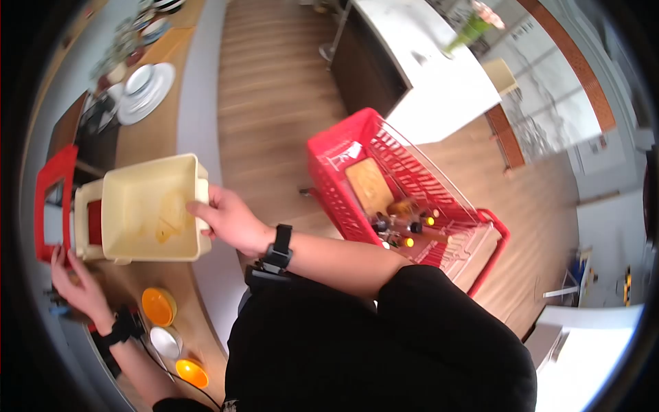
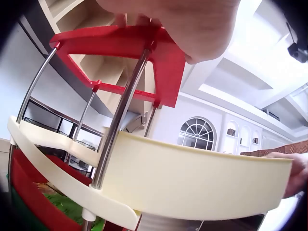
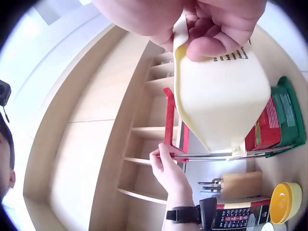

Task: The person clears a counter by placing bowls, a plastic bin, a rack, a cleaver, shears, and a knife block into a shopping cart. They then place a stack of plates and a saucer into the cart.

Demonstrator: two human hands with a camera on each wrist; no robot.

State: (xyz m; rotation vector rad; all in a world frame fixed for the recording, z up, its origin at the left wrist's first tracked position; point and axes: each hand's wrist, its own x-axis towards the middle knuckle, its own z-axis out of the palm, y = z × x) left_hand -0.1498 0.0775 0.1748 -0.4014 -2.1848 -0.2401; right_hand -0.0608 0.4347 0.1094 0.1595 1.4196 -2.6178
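Note:
A cream plastic bin (image 1: 137,206) with brownish marks inside is tipped toward me over the counter's edge. My right hand (image 1: 233,223) grips its near rim, thumb inside and fingers curled beneath. The bin's far end meets a cream shelf frame (image 2: 55,166) on a rack with metal rods (image 2: 120,115). The rack's red top frame (image 2: 168,72) is held at one corner by my left hand (image 1: 79,285). In the right wrist view, the left thumb and fingers (image 3: 164,154) pinch that red frame. A green base (image 3: 291,115) is at the rack's other end, next to a red package (image 3: 264,127).
Orange bowls (image 1: 158,305) and a white bowl (image 1: 165,342) stand on the counter near me. A knife block (image 3: 240,184) is beside the rack. Stacked plates (image 1: 147,99) lie farther along. Behind my right arm stands a red shopping cart (image 1: 343,137) with bottles (image 1: 405,226).

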